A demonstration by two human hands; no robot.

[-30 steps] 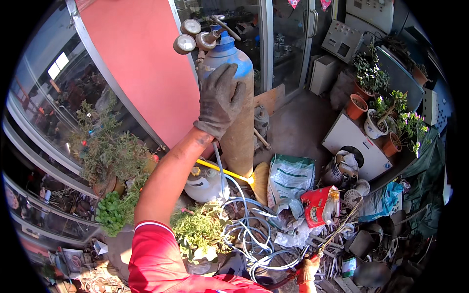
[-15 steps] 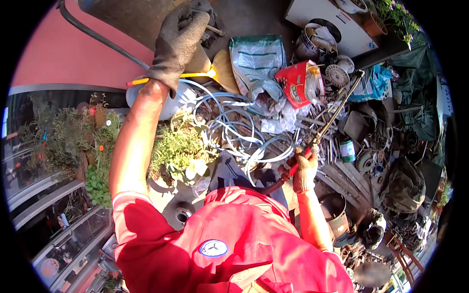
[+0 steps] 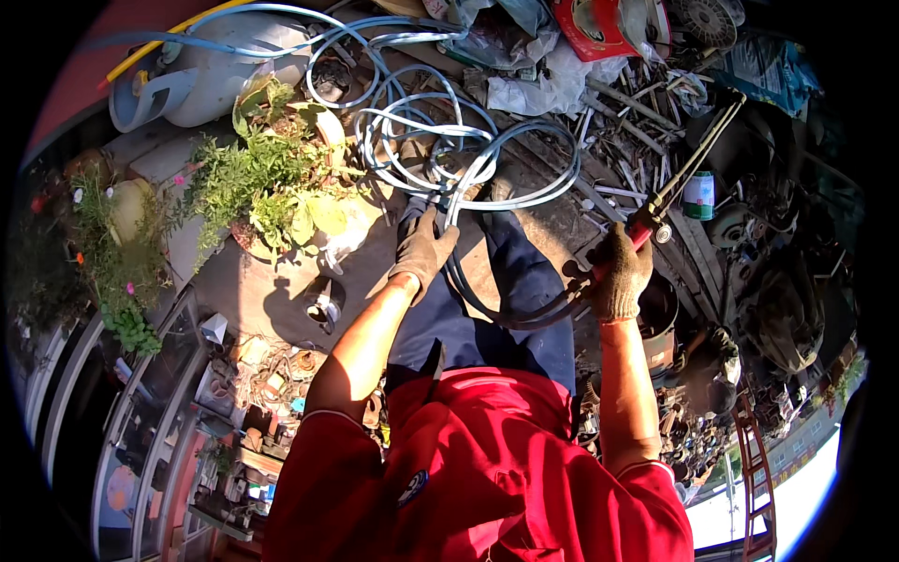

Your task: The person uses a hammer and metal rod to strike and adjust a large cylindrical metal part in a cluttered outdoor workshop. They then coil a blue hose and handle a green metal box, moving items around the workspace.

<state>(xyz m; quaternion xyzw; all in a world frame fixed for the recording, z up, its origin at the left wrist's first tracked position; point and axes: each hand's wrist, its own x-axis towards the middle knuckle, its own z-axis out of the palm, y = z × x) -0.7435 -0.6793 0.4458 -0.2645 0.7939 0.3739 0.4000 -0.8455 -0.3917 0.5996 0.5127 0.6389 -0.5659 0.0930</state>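
Head view, looking steeply down the front of a person in a red shirt (image 3: 487,468) and dark blue trousers (image 3: 510,281). Both hands are gloved.

The left hand (image 3: 423,251), just left of the picture's centre, is closed around a bundle of hoses (image 3: 459,192); the fingers are curled over the hoses where these run upward, toward 12 o'clock, into a tangle of pale blue and white loops lying on the ground. From the grip the hoses also drop in a dark curve toward 5 o'clock, passing across the trousers to the other hand.

The right hand (image 3: 620,279), at about 3 o'clock from the left hand and well apart from it, is closed tightly around the red handle of a cutting torch (image 3: 688,164). The thin brass tubes of the torch are seen slanting away toward 1 o'clock, the tip ending near the upper right rim among clutter.

Surrounding items: a pale blue gas cylinder (image 3: 201,80) lies on its side at 11 o'clock, with a yellow rod beside it. Green potted plants (image 3: 257,183) are placed at 10 o'clock from the left hand. A red bag (image 3: 599,23) and crumpled plastic are found at 12 to 1 o'clock. A small green can (image 3: 699,195) stands just right of the torch tubes. Scrap metal is heaped along the right side.
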